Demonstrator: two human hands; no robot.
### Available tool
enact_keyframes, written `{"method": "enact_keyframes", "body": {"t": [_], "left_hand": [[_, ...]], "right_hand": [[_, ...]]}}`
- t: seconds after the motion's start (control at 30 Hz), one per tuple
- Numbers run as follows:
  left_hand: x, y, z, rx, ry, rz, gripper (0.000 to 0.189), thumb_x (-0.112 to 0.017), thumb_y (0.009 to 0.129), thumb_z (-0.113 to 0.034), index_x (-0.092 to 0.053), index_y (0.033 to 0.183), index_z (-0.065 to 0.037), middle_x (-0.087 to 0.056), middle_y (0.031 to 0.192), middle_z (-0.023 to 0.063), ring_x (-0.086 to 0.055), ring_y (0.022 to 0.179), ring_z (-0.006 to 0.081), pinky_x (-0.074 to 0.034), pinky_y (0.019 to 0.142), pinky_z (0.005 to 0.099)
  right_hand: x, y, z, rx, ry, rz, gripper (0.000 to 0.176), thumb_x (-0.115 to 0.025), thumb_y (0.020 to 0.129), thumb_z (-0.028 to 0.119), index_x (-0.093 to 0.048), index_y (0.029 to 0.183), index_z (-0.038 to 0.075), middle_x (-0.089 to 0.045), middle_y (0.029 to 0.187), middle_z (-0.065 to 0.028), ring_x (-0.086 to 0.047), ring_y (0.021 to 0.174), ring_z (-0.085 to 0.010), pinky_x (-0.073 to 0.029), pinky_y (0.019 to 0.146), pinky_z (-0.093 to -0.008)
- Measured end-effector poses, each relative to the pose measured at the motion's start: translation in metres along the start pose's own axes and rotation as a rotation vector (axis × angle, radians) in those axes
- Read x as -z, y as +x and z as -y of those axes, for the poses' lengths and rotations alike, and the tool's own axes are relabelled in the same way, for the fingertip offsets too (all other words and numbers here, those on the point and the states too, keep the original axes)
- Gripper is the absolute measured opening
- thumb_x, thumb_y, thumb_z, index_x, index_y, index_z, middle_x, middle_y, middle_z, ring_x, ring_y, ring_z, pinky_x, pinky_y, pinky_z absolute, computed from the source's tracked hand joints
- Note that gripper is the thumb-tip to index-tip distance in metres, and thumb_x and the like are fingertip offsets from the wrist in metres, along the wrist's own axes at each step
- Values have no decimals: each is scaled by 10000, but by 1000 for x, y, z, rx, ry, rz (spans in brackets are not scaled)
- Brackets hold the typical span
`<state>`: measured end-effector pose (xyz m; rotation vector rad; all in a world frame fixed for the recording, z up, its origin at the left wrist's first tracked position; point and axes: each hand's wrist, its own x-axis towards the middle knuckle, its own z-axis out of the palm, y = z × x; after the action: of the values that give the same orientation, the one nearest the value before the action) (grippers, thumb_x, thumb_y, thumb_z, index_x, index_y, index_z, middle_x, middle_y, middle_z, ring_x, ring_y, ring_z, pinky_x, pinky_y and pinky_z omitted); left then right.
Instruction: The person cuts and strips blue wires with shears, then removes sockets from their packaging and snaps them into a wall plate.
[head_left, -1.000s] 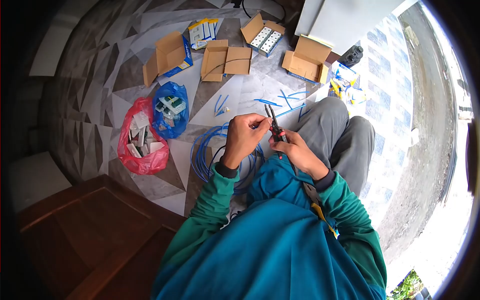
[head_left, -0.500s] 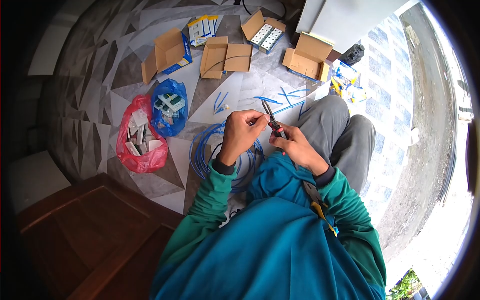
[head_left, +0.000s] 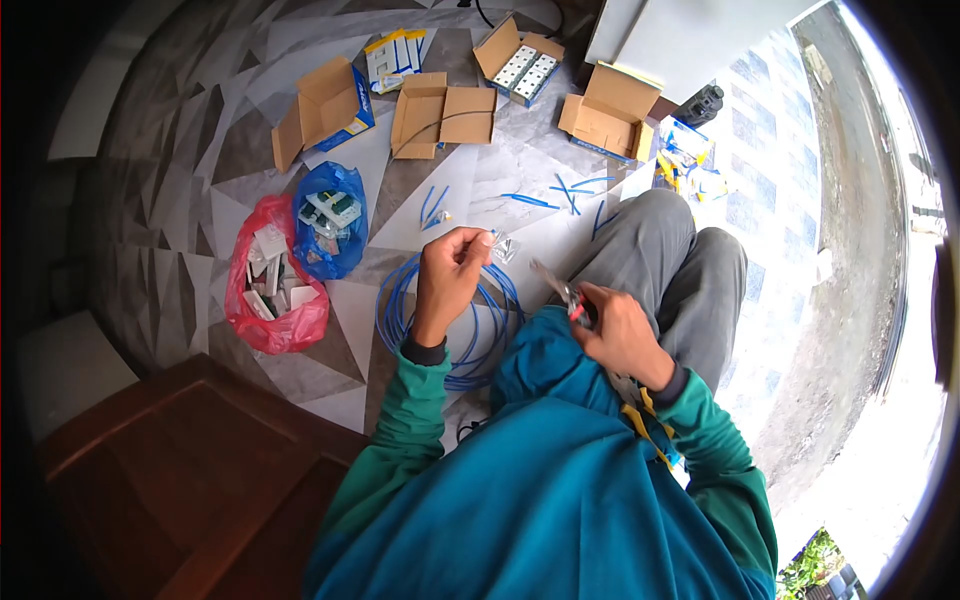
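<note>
My right hand (head_left: 628, 335) grips long-nose pliers (head_left: 556, 284) by the red and black handles, their jaws pointing up and left over my knee. My left hand (head_left: 452, 280) is closed in a pinch above the coiled blue cable (head_left: 395, 312); anything between its fingertips is too small to make out. Just beyond those fingertips lies a small clear plastic packet (head_left: 504, 248). A second tool with yellow handles (head_left: 640, 425) rests on my lap below my right wrist.
Cut blue cable pieces (head_left: 530, 201) lie on the tiled floor. Beyond stand open cardboard boxes (head_left: 420, 115) and a box of white modules (head_left: 525, 72). Left are a red bag (head_left: 310, 330) and a blue bag (head_left: 345, 258) with parts. A brown wooden panel (head_left: 170, 460) is nearest left.
My right hand has drawn the pliers down and right, away from my left hand. My left hand has shifted slightly left and down, still pinched. The clear packet now shows.
</note>
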<state>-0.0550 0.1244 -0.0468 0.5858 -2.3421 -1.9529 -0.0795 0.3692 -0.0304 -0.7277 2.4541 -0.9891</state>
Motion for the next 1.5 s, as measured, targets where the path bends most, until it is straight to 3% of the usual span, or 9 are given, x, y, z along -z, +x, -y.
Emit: {"method": "enact_keyframes", "body": {"t": [0.13,0.23,0.37,0.57,0.83,0.9,1.0,1.33,1.5], "left_hand": [[20,-5,4,111,-113,105,238,-531,955,-140,-627,1101,21,-628,782,40,-546,665,44,-406,561,184],[23,-2,20,-31,62,126,236,-523,956,-133,-604,1121,16,-642,827,51,-599,689,66,-439,580,176],[21,-4,16,141,-95,104,235,-515,966,-148,-582,1131,4,-652,858,65,-643,720,113,-492,617,197],[13,-7,18,252,-448,55,268,-545,961,-179,-561,1161,-1,-642,915,66,-631,807,139,-540,698,270],[10,6,21,292,-466,68,302,-554,956,-163,-547,1201,15,-640,992,102,-633,901,197,-519,854,329],[10,14,27,306,-479,60,310,-557,956,-170,-542,1207,12,-626,1027,93,-621,945,210,-529,854,369],[2,24,23,256,-575,-3,299,-566,948,-146,-543,1184,37,-590,1039,71,-587,995,189,-573,807,409],[-10,33,17,226,-625,-30,297,-596,928,-109,-535,1169,54,-635,954,105,-647,777,180,-575,730,318],[15,26,14,179,-238,84,304,-608,932,-225,-618,1111,21,-676,972,99,-659,819,151,-540,688,265]], "right_hand": [[19,-37,4,4,-662,100,631,-752,669,394,-571,1111,-18,-501,1051,-174,-456,1064,-349,-373,898,-478],[32,-13,5,166,-340,-49,573,-739,706,401,-602,1079,-13,-511,1076,-165,-482,1047,-341,-399,881,-453],[16,99,-33,-41,-250,-213,216,-656,794,239,-695,789,26,-642,700,-192,-638,667,-371,-518,595,-451],[-39,220,-84,-407,-357,-208,315,-681,764,325,-696,881,33,-678,958,-181,-650,914,-369,-513,749,-472],[-64,223,-82,-190,-493,-271,225,-640,728,132,-677,927,34,-663,975,-152,-609,922,-351,-467,751,-462],[-48,210,-63,-147,305,-159,329,-643,766,13,-623,1094,-9,-668,908,-134,-653,767,-284,-526,641,-393],[-35,165,-16,-6,937,-13,458,-590,797,-111,-536,1243,-22,-658,850,-106,-647,656,-188,-558,580,-300],[-56,127,23,-103,1232,-150,344,-630,840,-63,-574,1179,-67,-675,897,-128,-660,730,-149,-570,626,-268],[-55,128,21,-108,1219,-255,310,-670,813,-52,-601,1114,-71,-681,890,-122,-658,753,-142,-567,650,-265]]}}
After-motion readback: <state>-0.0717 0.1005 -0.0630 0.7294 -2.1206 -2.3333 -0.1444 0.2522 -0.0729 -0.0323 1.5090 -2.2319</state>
